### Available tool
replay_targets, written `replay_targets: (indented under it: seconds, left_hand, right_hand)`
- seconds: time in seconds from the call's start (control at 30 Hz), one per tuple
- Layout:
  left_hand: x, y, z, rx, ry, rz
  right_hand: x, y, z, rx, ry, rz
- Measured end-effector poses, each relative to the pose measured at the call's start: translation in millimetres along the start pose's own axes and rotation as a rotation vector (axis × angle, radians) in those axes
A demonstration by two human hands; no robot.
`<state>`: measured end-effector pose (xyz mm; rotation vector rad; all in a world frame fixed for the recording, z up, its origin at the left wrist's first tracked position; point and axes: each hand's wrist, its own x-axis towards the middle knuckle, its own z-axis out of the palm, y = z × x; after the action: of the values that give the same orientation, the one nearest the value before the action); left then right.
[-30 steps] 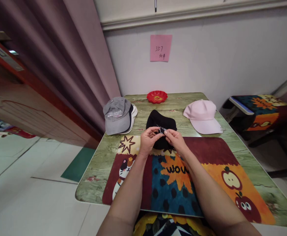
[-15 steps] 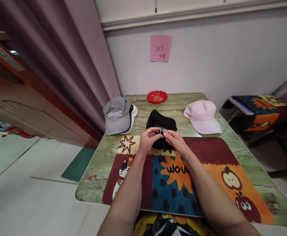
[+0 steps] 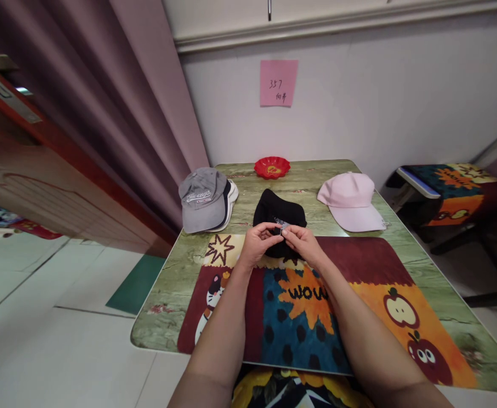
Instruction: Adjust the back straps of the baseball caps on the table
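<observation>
Both the left hand (image 3: pixel 257 243) and right hand (image 3: pixel 302 242) are pinching the small strap buckle (image 3: pixel 281 228) of the soft, light-looking black cap (image 3: pixel 276 211)

Small room with a green wood-grain table against a white wall

A pink note (image 3: pixel 278 83) reading 357 is stuck on the wall (image 3: pixel 379 90) above the table (image 3: pixel 175 266); mauve curtains (image 3: pixel 116 96) hang at the left beside a reddish-brown door (image 3: pixel 39 170), over a pale tiled floor (image 3: pixel 39 317). A stool with a patterned cushion (image 3: pixel 456 181) stands at the right.
</observation>
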<state>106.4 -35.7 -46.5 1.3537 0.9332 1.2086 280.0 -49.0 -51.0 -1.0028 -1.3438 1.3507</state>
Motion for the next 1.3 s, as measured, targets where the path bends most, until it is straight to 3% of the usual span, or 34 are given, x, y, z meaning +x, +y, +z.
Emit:
replay_targets:
  seconds: [0.27,0.4,0.53,0.7,0.9,1.3]
  left_hand:
    - [0.3,1.7,5.3,0.162,0.042,0.162]
    - [-1.1,7.0,9.9,0.187,0.131,0.241]
    - [-1.9,10.2,11.7,0.203,0.256,0.274]
    - [-3.0,11.4,13.1,0.188,0.267,0.274]
    - [-3.9,7.2,11.9,0.124,0.277,0.205]
    - [4.9,2.4,2.8,-0.136,0.418,0.077]
  right_hand:
    - [0.5,4.6,0.9,-0.208,0.114,-0.128]
    - [-0.5,3.6,1.5,-0.31,0.216,-0.208]
    - [-3.1,1.3,3.8,-0.481,0.205,-0.32]
    - [-4.1,2.7,6.8,-0.539,0.261,-0.441]
    - [-3.4,4.5,7.0,-0.559,0.298,-0.411]
    - [-2.9,5.2,6.5,-0.534,0.318,-0.357]
